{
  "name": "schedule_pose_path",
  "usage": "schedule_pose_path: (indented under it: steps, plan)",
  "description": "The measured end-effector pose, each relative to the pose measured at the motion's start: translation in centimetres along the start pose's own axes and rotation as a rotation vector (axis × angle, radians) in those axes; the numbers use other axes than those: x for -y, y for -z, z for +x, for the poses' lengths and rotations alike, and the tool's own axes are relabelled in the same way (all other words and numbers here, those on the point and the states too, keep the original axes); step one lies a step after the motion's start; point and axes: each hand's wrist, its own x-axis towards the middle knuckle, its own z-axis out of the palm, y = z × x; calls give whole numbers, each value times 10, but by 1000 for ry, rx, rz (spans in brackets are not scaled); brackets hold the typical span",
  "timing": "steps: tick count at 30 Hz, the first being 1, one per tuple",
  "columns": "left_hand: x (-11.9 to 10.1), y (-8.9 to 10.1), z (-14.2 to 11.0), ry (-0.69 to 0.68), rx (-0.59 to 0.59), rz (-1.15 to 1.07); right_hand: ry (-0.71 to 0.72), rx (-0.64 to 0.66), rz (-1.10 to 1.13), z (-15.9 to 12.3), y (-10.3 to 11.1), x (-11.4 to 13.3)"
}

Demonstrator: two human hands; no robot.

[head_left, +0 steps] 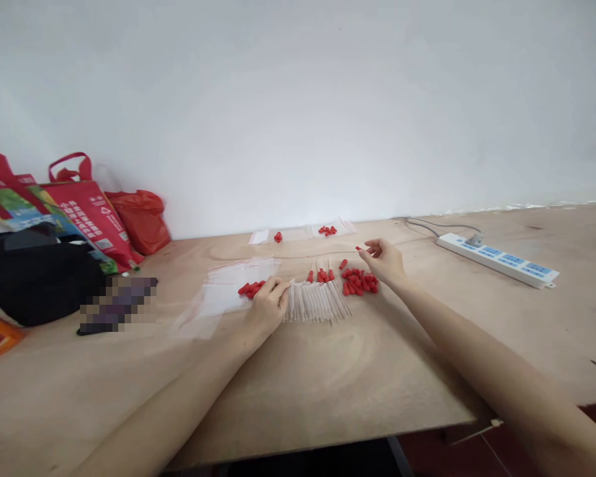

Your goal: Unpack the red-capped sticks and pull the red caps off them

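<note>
A row of clear plastic tubes (316, 301) lies on the wooden table (328, 384), a few with red caps (322, 274) on their far ends. My left hand (268, 303) rests at the row's left end, fingers curled on the tubes. Beside its fingertips sits a small heap of red caps (251, 288). My right hand (385, 260) hovers past a larger pile of red caps (359, 282), pinching one red cap (360, 249) between thumb and finger.
Clear zip bags (228, 291) lie left of the tubes; more bags with red caps (327, 230) sit near the wall. A white power strip (496, 260) lies at the right. Red shopping bags (87, 212) and a black bag (34, 278) crowd the left.
</note>
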Motion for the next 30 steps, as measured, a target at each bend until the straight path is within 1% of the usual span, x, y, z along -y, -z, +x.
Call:
schedule_pose_path:
  steps: [3,5,8,11,17,23,26,30]
  plan:
    - [-1,-6,3,-1,1,-23,-143,46,-143,14,-1,-4]
    - [-2,-8,2,-25,17,-34,-167,92,-197,14,-5,-6]
    - [-4,-9,-3,-65,50,-74,-136,152,-247,9,-13,-8]
    - [-8,-7,-6,-79,92,-125,-123,170,-317,5,-18,-6]
    - [-14,2,-7,-67,149,-179,-108,249,-354,3,-18,-1]
    - [-15,10,-7,-126,287,-166,-112,206,-353,3,-19,0]
    - [-11,8,-8,-121,321,-156,-120,191,-371,3,-20,2]
    - [-2,3,-8,-96,382,-135,-101,226,-397,6,-24,12]
